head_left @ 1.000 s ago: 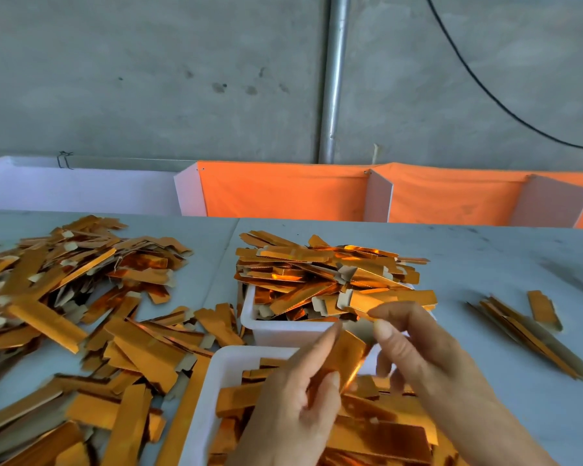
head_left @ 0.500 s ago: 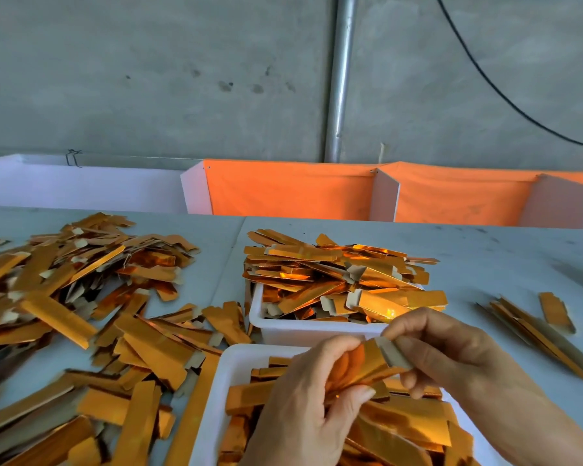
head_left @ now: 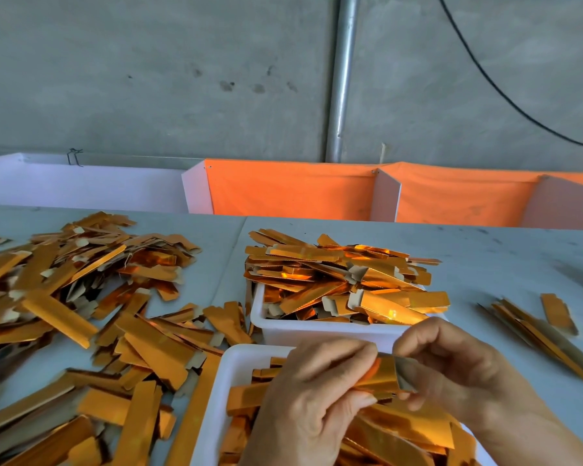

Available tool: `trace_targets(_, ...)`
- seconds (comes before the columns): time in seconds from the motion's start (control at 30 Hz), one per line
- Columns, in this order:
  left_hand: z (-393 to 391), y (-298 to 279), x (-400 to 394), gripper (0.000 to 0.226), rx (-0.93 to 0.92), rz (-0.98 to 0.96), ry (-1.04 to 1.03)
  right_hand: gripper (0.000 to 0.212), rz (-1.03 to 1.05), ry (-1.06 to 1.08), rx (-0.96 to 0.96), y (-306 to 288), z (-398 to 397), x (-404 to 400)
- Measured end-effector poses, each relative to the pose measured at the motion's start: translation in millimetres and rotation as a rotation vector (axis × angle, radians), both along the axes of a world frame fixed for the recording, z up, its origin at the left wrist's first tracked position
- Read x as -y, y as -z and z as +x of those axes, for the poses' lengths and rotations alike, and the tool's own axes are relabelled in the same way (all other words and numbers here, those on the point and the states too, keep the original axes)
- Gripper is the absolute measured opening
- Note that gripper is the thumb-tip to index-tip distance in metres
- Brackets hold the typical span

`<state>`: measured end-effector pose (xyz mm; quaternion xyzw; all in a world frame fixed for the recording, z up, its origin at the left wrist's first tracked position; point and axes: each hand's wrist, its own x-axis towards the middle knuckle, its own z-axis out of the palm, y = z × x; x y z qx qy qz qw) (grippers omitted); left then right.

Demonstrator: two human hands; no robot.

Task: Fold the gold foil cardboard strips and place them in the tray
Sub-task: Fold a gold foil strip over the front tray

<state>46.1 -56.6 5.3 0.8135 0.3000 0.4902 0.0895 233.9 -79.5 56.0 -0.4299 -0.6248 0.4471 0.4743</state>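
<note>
One gold foil strip (head_left: 386,373) is held between both hands above the near white tray (head_left: 231,375), which holds several gold strips. My left hand (head_left: 312,398) pinches its left part between thumb and fingers. My right hand (head_left: 451,368) pinches its right end, where the grey back of the card shows, bent over. Behind stands a second white tray (head_left: 317,331), heaped with gold strips.
A large loose pile of gold strips (head_left: 81,314) covers the grey table to the left. A small bundle of strips (head_left: 535,327) lies at the right. White and orange partition boards (head_left: 290,191) line the table's far edge before a concrete wall.
Both hands have sunk a little toward the near tray. The strip stood nearly upright, then turned level, and its right end is now bent over, grey side out.
</note>
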Motion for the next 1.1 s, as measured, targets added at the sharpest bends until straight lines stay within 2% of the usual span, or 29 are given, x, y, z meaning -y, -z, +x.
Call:
trace_targets(0.07, -0.7, -0.7, -1.0, 0.043, 0.005, -0.013, 0.04, 0.012, -0.006, 0.005, -0.031, 0.1, -0.6, 1.4)
trace_targets(0.17, -1.1, -1.7, 0.6, 0.046, -0.015, -0.071, 0.063, 0.053, -0.013, -0.004, -0.052, 0.6, 0.8, 3.1)
trace_targets(0.23, -0.6, -1.5, 1.8, 0.047, -0.014, -0.127, 0.085, 0.062, -0.008, 0.001, -0.04, -0.3, 0.6, 3.4)
trace_targets(0.3, -0.2, -1.1, 2.5, 0.049, -0.008, -0.152, 0.092, 0.058, -0.003, -0.002, -0.035, -2.0, -0.4, 3.6)
trace_targets(0.43, -0.7, -0.1, 2.1, 0.045, 0.041, -0.182, 0.101, 0.012, -0.037, -0.012, -0.033, -3.5, -1.0, 3.5)
trace_targets(0.53, -1.1, 1.0, 1.0, 0.043, 0.051, -0.174, 0.112, 0.015, -0.075, -0.032, -0.042, -1.9, 1.2, 3.0)
trace_targets(0.67, -1.7, 1.2, 0.4, 0.046, 0.061, -0.212, 0.142, 0.054, -0.116, -0.053, -0.092, 1.2, 3.6, -1.9)
trace_targets(0.7, -2.0, 1.2, 0.1, 0.048, 0.056, -0.217, 0.146, 0.054, -0.128, -0.061, -0.085, 1.4, 4.1, -2.9)
trace_targets(0.83, -2.6, -0.7, 1.1, 0.047, 0.055, -0.27, 0.152, 0.044, -0.179, -0.124, -0.064, -2.0, 4.5, -3.0)
trace_targets(0.97, -4.0, -2.7, 1.0, 0.038, 0.032, -0.323, 0.14, 0.007, -0.101, -0.049, 0.066, -1.5, -0.5, -2.9)
trace_targets(1.03, -4.6, -2.8, 0.1, 0.039, 0.036, -0.366, 0.136, 0.002, -0.035, 0.013, 0.088, 3.6, -2.9, -2.6)
trace_targets(1.1, -5.1, -2.4, -0.5, 0.042, 0.076, -0.394, 0.141, 0.002, -0.013, 0.01, 0.019, 4.3, -5.2, -0.5)
